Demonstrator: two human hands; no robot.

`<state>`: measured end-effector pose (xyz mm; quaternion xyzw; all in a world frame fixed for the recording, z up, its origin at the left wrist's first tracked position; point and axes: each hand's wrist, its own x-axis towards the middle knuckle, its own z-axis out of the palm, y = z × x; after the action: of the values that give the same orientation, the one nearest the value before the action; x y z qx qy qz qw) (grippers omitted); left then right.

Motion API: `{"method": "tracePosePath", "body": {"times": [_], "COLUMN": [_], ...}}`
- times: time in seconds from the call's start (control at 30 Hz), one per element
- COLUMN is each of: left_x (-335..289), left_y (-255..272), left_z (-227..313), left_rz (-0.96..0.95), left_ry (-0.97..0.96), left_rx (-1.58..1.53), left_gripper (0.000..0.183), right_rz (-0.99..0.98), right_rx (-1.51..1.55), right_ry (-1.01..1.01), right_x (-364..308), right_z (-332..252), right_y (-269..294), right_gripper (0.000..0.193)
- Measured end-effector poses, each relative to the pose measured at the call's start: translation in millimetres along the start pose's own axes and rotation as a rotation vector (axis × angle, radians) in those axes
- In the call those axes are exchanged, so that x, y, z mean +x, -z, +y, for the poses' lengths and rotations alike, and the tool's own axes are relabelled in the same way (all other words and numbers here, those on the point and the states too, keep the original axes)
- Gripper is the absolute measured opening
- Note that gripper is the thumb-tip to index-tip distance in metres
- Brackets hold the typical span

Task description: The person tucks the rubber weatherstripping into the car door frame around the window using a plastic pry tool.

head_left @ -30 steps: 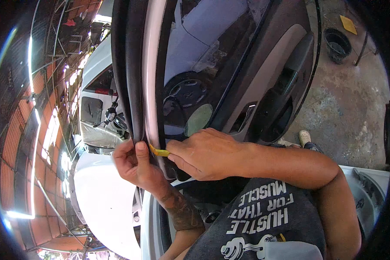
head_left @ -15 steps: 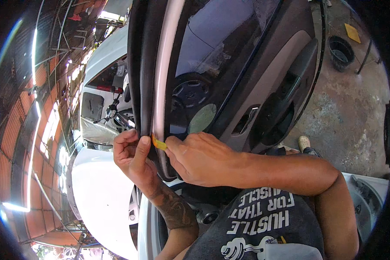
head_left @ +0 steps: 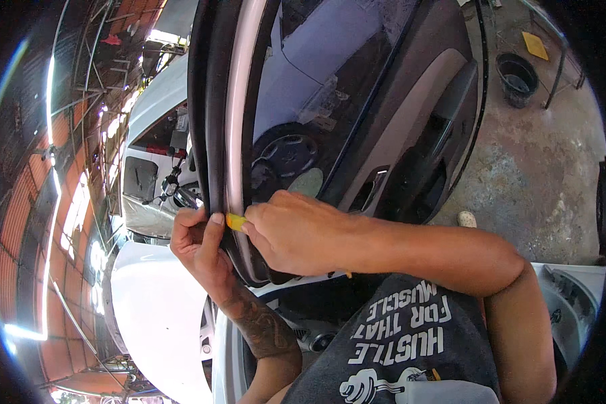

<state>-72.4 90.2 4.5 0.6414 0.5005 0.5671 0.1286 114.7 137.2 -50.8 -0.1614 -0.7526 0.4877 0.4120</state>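
Note:
An open car door stands in front of me, its window frame edged by a pale pinkish strip (head_left: pixel 237 135) and a black rubber door seal (head_left: pixel 209 121). My left hand (head_left: pixel 200 246) pinches the seal near the lower corner of the frame, thumb on the inner side and fingers curled behind. Between the thumb and forefinger of my right hand (head_left: pixel 303 232) is a small yellow-and-orange piece (head_left: pixel 236 222). Its orange end meets the frame right beside my left thumb. My right palm hides the rest of it, so its kind is unclear.
The dark door window (head_left: pixel 316 87) and grey door panel (head_left: pixel 411 121) lie beyond my right hand. A black bucket (head_left: pixel 517 79) and a yellow flat piece (head_left: pixel 535 45) are on the stained concrete floor (head_left: pixel 518 188). A white car panel (head_left: pixel 158 303) and a motorcycle (head_left: pixel 175 188) are at left.
The view has shifted slightly, moving the door left in the picture. Both hands keep their grips at the frame's lower corner, and the yellow-and-orange piece now lies flatter across the strip.

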Motion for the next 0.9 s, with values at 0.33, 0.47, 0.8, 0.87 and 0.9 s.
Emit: {"method": "tracePosePath", "body": {"times": [0.33,0.47,0.8,0.87,0.9], "left_x": [9,14,21,21,21], "left_y": [-26,-23,-17,-15,-13], "left_z": [26,26,16,16,15], "left_rz": [-0.034,0.043,-0.038,-0.033,-0.034], "left_ry": [-0.140,-0.121,-0.116,-0.121,-0.130], "left_rx": [0.540,0.511,0.307,0.316,0.326], "left_gripper": [0.041,0.021,0.018,0.018,0.019], "right_rz": [0.010,0.020,0.101,0.116,0.131], "right_rx": [-0.211,-0.197,-0.148,-0.137,-0.126], "right_ry": [0.101,0.037,0.070,0.084,0.096], "right_x": [-10,-10,-9,-9,-9], "right_z": [-8,-8,-5,-4,-4], "right_y": [-11,-10,-10,-12,-13], "right_gripper": [0.022,0.025,0.027,0.028,0.028]}}
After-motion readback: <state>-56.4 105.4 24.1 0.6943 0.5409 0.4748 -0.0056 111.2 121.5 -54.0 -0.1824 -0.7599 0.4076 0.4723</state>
